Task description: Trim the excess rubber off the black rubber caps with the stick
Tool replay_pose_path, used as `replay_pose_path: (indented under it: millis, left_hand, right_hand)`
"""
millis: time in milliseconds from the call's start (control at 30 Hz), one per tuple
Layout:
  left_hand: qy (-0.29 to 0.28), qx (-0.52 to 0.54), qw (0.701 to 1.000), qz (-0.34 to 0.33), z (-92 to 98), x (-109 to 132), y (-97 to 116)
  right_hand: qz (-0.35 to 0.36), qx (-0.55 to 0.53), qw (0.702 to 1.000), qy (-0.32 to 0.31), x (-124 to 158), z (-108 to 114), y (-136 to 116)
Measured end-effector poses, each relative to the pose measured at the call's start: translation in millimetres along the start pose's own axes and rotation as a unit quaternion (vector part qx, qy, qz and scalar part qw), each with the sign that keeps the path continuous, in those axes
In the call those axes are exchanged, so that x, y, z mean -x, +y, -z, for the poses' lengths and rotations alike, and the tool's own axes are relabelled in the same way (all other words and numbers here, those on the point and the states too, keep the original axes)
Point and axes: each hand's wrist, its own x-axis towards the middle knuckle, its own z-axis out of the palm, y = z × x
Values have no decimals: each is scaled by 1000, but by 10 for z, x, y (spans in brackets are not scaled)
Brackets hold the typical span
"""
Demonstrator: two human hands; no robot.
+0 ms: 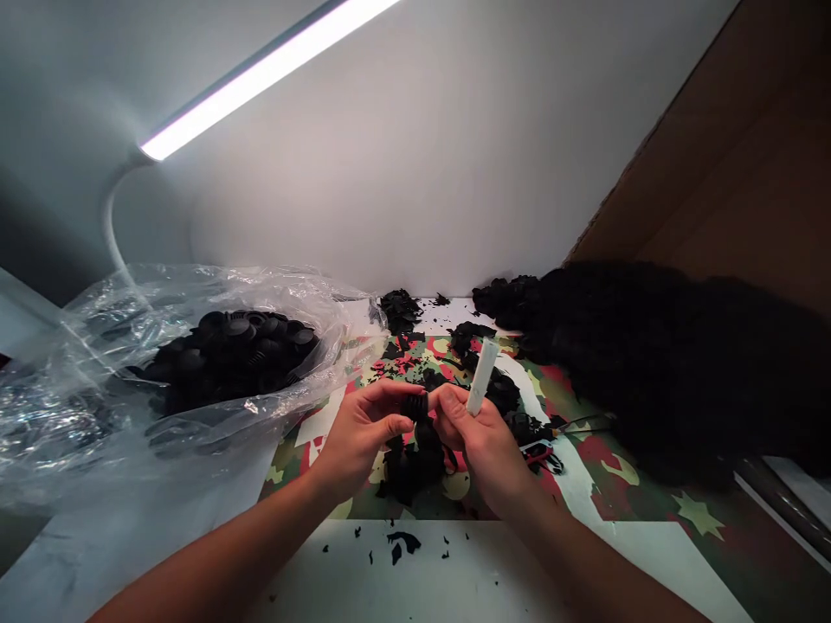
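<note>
Between the thumb and fingers of my left hand (363,433) is a small black ribbed rubber part (414,407). My right hand (473,433) is closed round a tool with a flat white handle (482,378), which sticks up past the thumb. The working end of that tool is hidden by my fingers. My right fingertips meet the right side of the ribbed part. Below both hands lies a heap of black rubber scraps (410,472) on a patterned sheet (312,484) in red, green and cream.
A clear plastic bag (260,407) at left holds many black ribbed parts (240,346). A large dark pile (649,363) fills the right, beside a cardboard panel (746,173). Small scraps (406,542) dot the white table's front. A lit lamp (260,82) hangs above.
</note>
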Motion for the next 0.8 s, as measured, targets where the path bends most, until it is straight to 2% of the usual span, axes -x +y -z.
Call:
replay_pose_path:
  millis: [100, 200, 267, 333, 433, 500, 633, 800]
  left_hand:
    - [-39, -127, 990, -56, 46, 25, 11]
    - [-45, -181, 977, -103, 51, 49, 6]
    - [-23, -192, 976, -103, 32, 52, 2]
    - [9, -199, 977, -74, 11, 45, 3]
    - [42, -207, 977, -34, 2, 29, 10]
    - [43, -215, 975, -42, 10, 22, 17]
    - [16, -245, 964, -103, 33, 24, 22]
    - [-2, -316, 928, -196, 43, 28, 2]
  right_hand:
    - [-61, 7, 998, 14, -23, 36, 21]
    - [-70, 39, 997, -5, -21, 57, 15]
    - [-44, 64, 997, 17, -12, 52, 8]
    - [4, 110, 993, 34, -4, 37, 10]
    - [68, 177, 982, 4, 0, 18, 32]
    - [86, 194, 977, -10, -2, 18, 45]
    - [64, 149, 987, 7, -16, 36, 44]
    - [25, 100, 995, -14, -22, 34, 28]
